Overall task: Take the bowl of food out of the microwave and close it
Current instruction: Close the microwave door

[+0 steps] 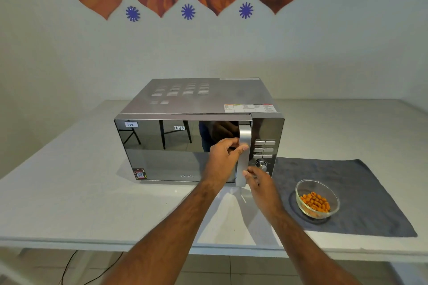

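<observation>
A silver microwave [176, 146] with a dark mirrored door stands in the middle of the white table [69, 192], its door shut or very nearly shut. My left hand [225, 156] curls around the vertical silver handle [244, 136] at mid height. My right hand [260, 183] is beside the handle's lower end, fingers spread, fingertips touching or almost touching it. A clear glass bowl [318, 200] of orange snack pieces sits on a grey cloth mat [361, 192] to the right of the microwave, clear of both hands.
The control panel with buttons and a dial [261, 165] lies just right of the handle. The white wall is close behind the microwave. A black cable [69, 266] runs on the tiled floor under the table's front edge.
</observation>
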`<state>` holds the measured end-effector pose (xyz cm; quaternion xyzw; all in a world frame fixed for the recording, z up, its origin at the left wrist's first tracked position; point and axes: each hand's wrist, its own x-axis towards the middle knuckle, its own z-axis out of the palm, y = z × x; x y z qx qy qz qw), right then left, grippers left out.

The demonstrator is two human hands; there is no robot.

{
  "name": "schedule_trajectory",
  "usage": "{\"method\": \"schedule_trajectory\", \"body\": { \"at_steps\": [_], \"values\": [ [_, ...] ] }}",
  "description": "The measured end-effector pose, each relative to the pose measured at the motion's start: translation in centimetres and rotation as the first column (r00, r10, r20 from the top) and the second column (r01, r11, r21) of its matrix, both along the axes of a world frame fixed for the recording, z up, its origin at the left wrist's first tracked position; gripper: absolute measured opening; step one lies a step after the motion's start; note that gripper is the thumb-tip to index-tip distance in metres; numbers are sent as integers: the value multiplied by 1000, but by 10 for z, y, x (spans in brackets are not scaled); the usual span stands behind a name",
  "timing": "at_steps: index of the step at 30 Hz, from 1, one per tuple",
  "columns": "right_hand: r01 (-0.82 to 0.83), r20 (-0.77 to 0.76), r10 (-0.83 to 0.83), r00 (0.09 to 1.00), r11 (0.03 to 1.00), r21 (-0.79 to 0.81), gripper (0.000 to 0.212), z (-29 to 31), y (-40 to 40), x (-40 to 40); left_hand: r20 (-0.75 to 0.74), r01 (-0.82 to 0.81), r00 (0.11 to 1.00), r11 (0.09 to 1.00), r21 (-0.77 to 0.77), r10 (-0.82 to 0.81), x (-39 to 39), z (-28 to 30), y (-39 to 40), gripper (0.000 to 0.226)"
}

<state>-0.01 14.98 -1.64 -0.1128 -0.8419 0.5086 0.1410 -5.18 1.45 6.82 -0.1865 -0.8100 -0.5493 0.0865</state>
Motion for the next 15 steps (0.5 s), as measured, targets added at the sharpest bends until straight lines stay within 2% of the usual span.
{"method": "schedule_trajectory", "body": {
  "at_steps": [15],
  "values": [
    [32, 25, -32, 999, 999, -18, 36, 1, -1, -3, -13, -37, 999, 998, -45, 37, -4, 2, 7, 42]
  ]
}}
